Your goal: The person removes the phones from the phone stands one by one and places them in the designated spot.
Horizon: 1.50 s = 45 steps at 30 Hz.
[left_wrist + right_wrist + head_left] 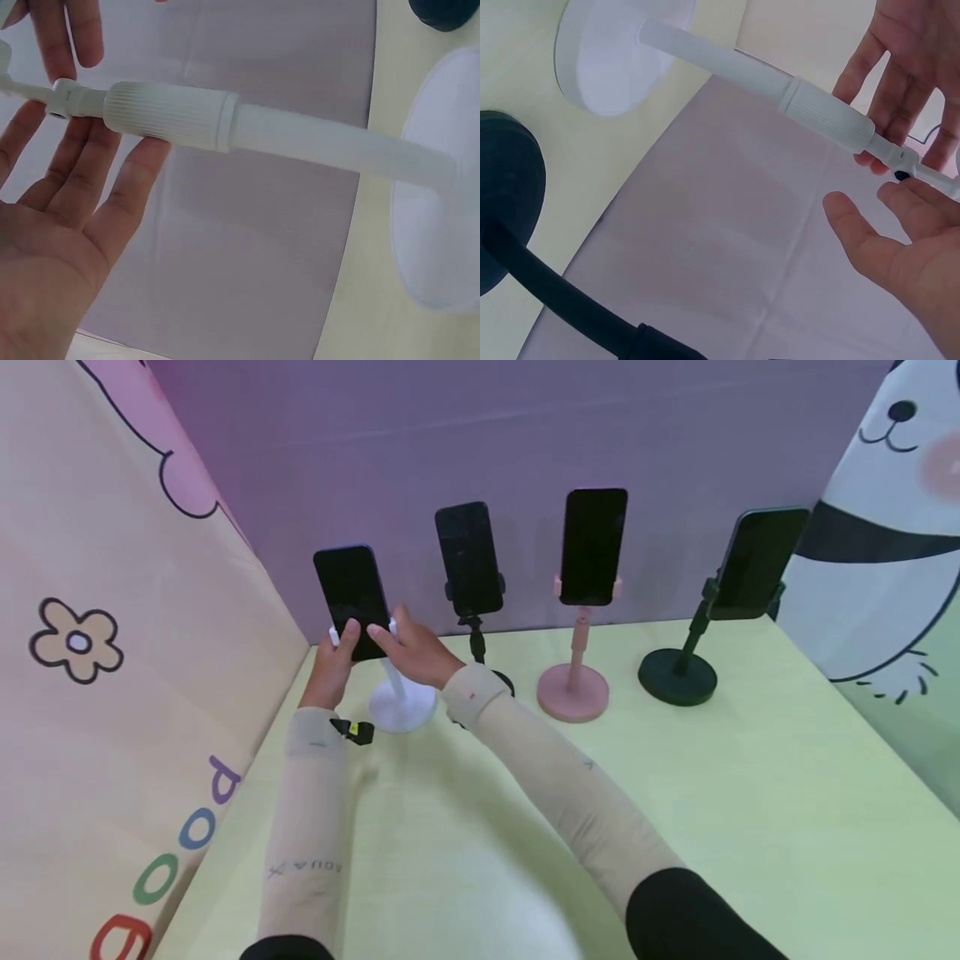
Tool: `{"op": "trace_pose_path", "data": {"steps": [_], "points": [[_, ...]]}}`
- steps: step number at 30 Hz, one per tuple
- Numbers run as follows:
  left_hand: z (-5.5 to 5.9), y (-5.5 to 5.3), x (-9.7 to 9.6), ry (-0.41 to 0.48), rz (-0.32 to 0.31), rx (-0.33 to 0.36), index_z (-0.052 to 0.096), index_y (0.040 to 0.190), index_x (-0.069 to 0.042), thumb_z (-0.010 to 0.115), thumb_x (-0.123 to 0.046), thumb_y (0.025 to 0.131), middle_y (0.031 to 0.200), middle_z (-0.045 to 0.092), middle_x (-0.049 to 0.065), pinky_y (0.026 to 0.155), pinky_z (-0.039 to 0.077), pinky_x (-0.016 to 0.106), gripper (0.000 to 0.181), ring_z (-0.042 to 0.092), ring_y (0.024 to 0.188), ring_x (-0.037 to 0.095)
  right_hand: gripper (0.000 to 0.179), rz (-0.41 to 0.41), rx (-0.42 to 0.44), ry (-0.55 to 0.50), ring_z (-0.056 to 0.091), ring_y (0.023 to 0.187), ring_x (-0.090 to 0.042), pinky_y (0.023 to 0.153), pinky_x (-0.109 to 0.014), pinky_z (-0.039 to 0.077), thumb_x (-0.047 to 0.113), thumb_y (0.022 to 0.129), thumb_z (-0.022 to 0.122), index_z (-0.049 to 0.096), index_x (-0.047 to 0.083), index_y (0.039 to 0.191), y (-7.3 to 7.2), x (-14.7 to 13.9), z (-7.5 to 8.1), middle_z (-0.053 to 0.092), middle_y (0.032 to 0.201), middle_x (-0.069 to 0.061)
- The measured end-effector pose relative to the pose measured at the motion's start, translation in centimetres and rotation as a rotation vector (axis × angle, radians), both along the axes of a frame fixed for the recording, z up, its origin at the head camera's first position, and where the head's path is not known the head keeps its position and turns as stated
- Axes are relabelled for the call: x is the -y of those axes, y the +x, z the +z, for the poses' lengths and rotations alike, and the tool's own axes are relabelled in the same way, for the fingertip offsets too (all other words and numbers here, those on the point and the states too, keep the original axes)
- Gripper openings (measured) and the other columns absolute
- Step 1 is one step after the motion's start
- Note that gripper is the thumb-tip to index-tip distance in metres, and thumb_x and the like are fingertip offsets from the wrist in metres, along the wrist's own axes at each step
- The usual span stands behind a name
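A dark smartphone sits tilted in the clamp of a white phone stand at the left of the table. My left hand grips its lower left edge, thumb on the screen. On the other edge my right hand holds it, thumb on the lower screen and fingers behind. Seen from below in the left wrist view, left fingers touch the ribbed collar and joint of the stand's neck. The right wrist view has fingers of both hands around the same joint; the phone is out of that view.
Close to my right hand stands a black phone stand with a phone. Further right are a pink stand and a dark green stand, each bearing a phone. A purple backdrop rises behind the table, with a printed panel at left.
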<state>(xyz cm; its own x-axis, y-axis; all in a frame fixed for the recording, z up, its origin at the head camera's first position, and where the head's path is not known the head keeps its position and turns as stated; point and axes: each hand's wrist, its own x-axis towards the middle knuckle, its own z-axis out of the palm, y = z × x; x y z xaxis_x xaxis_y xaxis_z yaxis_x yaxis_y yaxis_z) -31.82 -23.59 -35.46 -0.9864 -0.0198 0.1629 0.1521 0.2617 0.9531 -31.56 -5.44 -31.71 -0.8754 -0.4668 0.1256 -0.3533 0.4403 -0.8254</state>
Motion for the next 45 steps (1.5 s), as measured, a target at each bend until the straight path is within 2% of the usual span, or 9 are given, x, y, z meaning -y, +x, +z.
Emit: {"op": "trace_pose_path", "data": {"steps": [4,8,11,17,23,36,40,43,45], "points": [[-0.1,0.6,-0.1,-0.061,0.028,0.032,0.008,0.155,-0.012,0.042,-0.064,0.093,0.160,0.011,0.009,0.115,0.009,0.052,0.088,0.011,0.146,0.027,0.064,0.007,0.004,0.018,0.051,0.117,-0.020,0.101,-0.041,0.044,0.055,0.100,0.036,0.022,0.010,0.143,0.7,-0.4,0.1,0.045,0.138,-0.010],[-0.2,1.4,-0.4,-0.084,0.037,0.051,0.008,0.155,-0.011,0.040,-0.067,0.092,0.159,0.012,0.011,0.115,0.009,0.053,0.090,0.011,0.145,0.028,0.060,0.023,-0.003,0.023,0.052,0.110,-0.020,0.096,-0.037,0.046,0.054,0.100,0.036,0.026,0.009,0.138,1.3,-0.9,0.1,0.049,0.126,-0.010],[-0.2,1.9,-0.9,-0.090,0.036,0.027,0.013,0.154,-0.007,0.039,-0.066,0.093,0.157,0.018,0.014,0.115,0.011,0.052,0.089,0.015,0.144,0.029,0.054,0.036,-0.016,0.025,0.052,0.104,-0.021,0.091,-0.036,0.047,0.052,0.101,0.036,0.028,0.009,0.133,1.5,-1.3,-0.1,0.049,0.115,-0.010],[-0.3,2.6,-2.0,-0.089,0.026,-0.063,0.040,0.138,0.007,0.039,-0.059,0.097,0.148,0.036,0.021,0.114,0.018,0.049,0.077,0.028,0.139,0.030,0.063,0.048,-0.036,0.041,0.049,0.120,-0.021,0.102,-0.040,0.043,0.052,0.101,0.035,0.023,0.007,0.143,2.4,-2.2,-0.1,0.044,0.139,-0.012],[-0.4,3.6,-2.6,-0.102,0.027,-0.087,0.050,0.109,0.008,0.038,-0.059,0.096,0.126,0.047,0.023,0.110,0.024,0.048,0.069,0.039,0.125,0.029,0.047,0.071,-0.080,0.023,0.055,0.091,-0.022,0.083,-0.035,0.047,0.049,0.102,0.035,0.032,0.007,0.123,3.4,-3.1,-0.1,0.051,0.100,-0.012],[0.3,5.9,-5.3,-0.065,-0.048,-0.213,0.051,0.129,0.000,0.040,-0.065,0.093,0.129,0.054,0.017,0.107,0.032,0.049,0.074,0.048,0.117,0.027,0.047,0.085,-0.130,0.061,0.055,0.083,-0.023,0.074,-0.034,0.048,0.049,0.101,0.037,0.034,0.007,0.122,5.4,-6.0,0.6,0.051,0.091,-0.013],[0.3,6.9,-6.2,-0.059,-0.044,-0.235,0.050,0.130,-0.001,0.041,-0.070,0.090,0.128,0.054,0.017,0.105,0.035,0.049,0.081,0.049,0.115,0.027,0.060,0.073,-0.116,0.081,0.057,0.108,-0.026,0.092,-0.040,0.047,0.050,0.101,0.037,0.028,0.004,0.140,6.3,-6.8,0.6,0.054,0.122,-0.018],[0.1,7.6,-6.9,-0.054,-0.026,-0.283,0.051,0.127,0.001,0.043,-0.073,0.087,0.123,0.057,0.019,0.100,0.039,0.048,0.085,0.052,0.110,0.027,0.073,0.065,-0.091,0.091,0.043,0.133,-0.026,0.107,-0.046,0.036,0.051,0.101,0.036,0.013,0.005,0.152,7.1,-7.3,0.4,0.033,0.152,-0.014],[-0.2,7.9,-7.3,-0.054,-0.010,-0.317,0.053,0.124,0.003,0.044,-0.074,0.086,0.119,0.059,0.020,0.097,0.041,0.047,0.086,0.054,0.107,0.028,0.077,0.060,-0.084,0.093,0.036,0.138,-0.026,0.109,-0.048,0.032,0.052,0.101,0.036,0.006,0.005,0.154,7.6,-7.7,0.2,0.024,0.157,-0.011]]}}
